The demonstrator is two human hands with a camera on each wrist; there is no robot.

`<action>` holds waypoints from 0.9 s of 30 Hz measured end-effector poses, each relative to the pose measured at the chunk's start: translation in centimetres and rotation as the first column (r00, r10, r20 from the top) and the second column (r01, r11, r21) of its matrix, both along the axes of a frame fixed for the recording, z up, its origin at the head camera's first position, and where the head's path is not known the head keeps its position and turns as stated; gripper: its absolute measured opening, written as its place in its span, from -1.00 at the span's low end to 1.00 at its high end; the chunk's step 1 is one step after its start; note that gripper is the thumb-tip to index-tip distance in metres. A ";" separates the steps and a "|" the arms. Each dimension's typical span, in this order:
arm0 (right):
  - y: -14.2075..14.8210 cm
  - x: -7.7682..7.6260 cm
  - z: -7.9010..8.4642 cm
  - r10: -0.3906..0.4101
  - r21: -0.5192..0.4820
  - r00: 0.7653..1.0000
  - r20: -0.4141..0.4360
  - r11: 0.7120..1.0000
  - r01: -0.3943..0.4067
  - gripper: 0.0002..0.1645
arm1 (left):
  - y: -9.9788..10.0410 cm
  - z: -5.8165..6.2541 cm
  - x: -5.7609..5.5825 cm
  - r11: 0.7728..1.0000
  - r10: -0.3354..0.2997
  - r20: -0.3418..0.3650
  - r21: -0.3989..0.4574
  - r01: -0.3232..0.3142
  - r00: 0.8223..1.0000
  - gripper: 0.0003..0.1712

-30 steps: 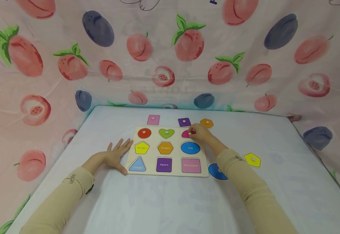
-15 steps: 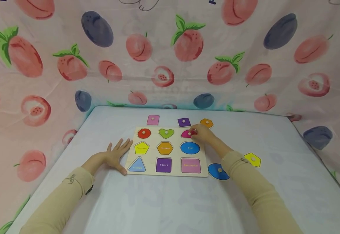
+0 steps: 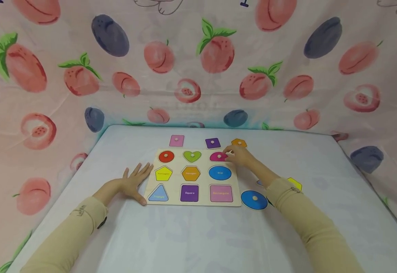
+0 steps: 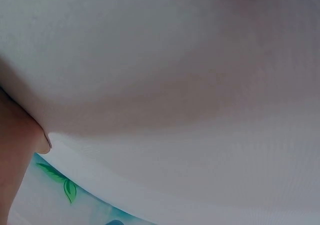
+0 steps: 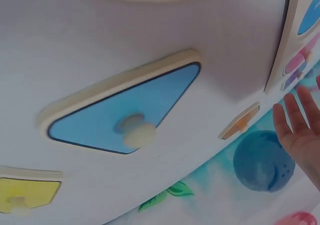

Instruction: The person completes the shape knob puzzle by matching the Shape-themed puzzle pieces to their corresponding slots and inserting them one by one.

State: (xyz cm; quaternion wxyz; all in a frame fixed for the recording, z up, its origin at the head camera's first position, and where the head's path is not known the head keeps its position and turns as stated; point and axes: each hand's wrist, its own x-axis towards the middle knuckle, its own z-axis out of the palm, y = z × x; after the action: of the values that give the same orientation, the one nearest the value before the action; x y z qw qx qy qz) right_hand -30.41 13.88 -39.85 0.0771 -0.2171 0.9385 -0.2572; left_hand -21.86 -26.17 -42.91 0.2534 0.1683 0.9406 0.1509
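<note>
A wooden shape puzzle board [image 3: 203, 201] lies on the white table. My left hand [image 3: 132, 185] rests spread at its left edge; only part of that hand [image 4: 15, 145] shows in the left wrist view. A magenta half-circle piece [image 3: 215, 157] sits in the top right slot, its knob uncovered. Just right of that knob is my right hand [image 3: 239, 155], its fingers loosely bent and holding nothing. The right wrist view shows these fingers apart from the half-circle [image 5: 295, 63]. A red circle [image 3: 166, 156] and a green heart [image 3: 192, 156] with knobs fill the other top slots.
Behind the board lie a pink rectangle [image 3: 177, 141], a purple square [image 3: 213, 143] and an orange hexagon [image 3: 238, 143]. At the right are a blue oval [image 3: 254, 200], a yellow pentagon [image 3: 295, 184] and a light blue triangle [image 5: 130, 110], partly under my forearm. Fruit-printed cloth [image 3: 185, 57] surrounds the table.
My right hand has let go of the half-circle's knob and drawn slightly right. The left hand keeps its place. The whole head view has shifted a little.
</note>
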 end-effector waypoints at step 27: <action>4.4 4.3 0.3 0.022 0.009 0.996 -0.083 1.000 -0.021 -0.74 | 0.0 0.1 0.1 0.999 -0.012 0.008 0.032 0.012 1.000 0.58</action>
State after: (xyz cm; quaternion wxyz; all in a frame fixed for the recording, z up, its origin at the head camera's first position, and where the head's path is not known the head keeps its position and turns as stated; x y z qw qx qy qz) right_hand -26.10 18.32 -39.58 0.0418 -0.2372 0.9396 -0.2433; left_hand -21.76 -26.14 -42.76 0.2556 0.1775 0.9359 0.1651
